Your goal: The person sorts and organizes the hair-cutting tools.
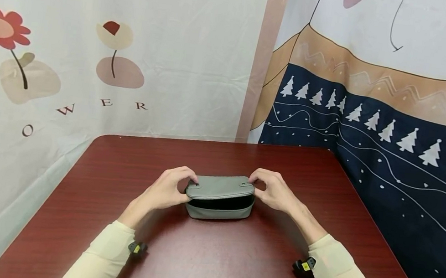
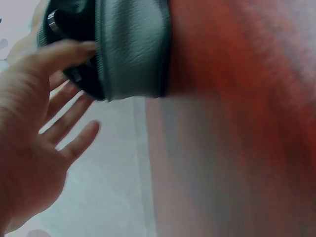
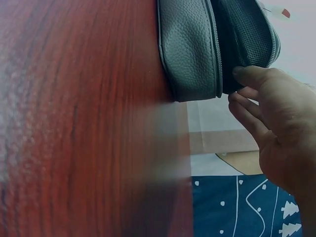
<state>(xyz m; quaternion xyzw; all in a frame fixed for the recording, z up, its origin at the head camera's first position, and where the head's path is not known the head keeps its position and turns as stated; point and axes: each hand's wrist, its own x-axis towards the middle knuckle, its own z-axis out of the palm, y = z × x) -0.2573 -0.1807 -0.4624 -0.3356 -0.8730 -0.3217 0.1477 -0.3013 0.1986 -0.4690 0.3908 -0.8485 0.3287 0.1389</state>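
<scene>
A grey leather-textured zip case [image 1: 219, 214] lies on the table, its lid [image 1: 219, 188] partly raised over a dark opening. At the lid's left end, my left hand [image 1: 167, 187] pinches the corner, fingers on top and thumb by the open edge. My right hand [image 1: 276, 192] grips the lid's right end in the same way. Black mesh lining [image 3: 249, 29] shows inside the lid in the right wrist view, along with the zip teeth [image 3: 217, 54]. From the left wrist, a small shiny metal piece [image 2: 52, 20] appears at the opening; its kind is unclear.
The dark red wooden table [image 1: 209, 261] extends around the case. A white curtain with flower prints [image 1: 186, 61] hangs behind it, and a navy cloth with white trees [image 1: 392, 176] hangs along the right side. Both wrists carry small black devices [image 1: 138, 248].
</scene>
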